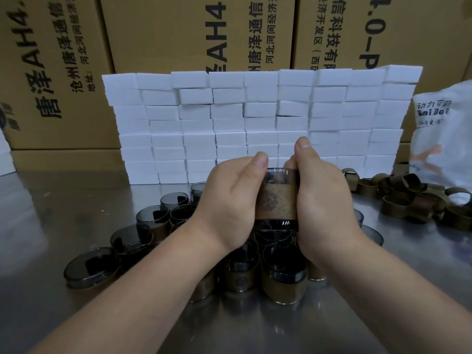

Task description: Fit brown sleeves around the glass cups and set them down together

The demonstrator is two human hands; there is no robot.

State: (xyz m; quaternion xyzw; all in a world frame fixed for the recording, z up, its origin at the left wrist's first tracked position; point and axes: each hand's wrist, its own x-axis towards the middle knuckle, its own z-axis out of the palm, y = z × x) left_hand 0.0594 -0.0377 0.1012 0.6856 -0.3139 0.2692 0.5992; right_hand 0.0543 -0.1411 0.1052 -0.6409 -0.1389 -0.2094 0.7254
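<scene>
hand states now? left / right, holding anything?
Left hand: grips the sleeved glass cup on its left side.
Right hand: grips the same cup on its right side.

Smoky grey cup (pixel 277 175), mottled brown sleeve (pixel 277 201).

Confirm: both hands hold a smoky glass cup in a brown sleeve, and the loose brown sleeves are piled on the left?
No: in the head view the loose brown sleeves are piled on the right. The left hand and right hand do hold the sleeved smoky glass cup.
</scene>
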